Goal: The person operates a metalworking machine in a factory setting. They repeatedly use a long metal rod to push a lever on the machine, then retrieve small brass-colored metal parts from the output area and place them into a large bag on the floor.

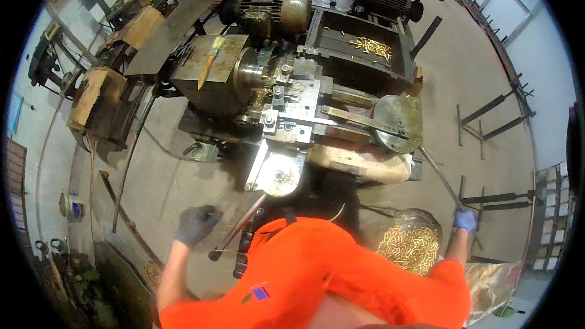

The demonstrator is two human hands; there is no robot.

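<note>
My right hand, in a blue glove, is closed round the end of a long metal lever. That lever runs up to a round plate on the right of a small lathe. My left hand, in a dark-stained glove, hovers left of a second lever, apart from it. Its fingers are loosely curved, with nothing visible in them. The second lever joins a pale round plate at the machine's front. Left of the tool blocks sits the chuck.
A container of small brass pieces stands beside my right arm. More brass pieces lie in the dark metal tray behind. A brush rests on the headstock. Motors stand at the back, metal racks at right.
</note>
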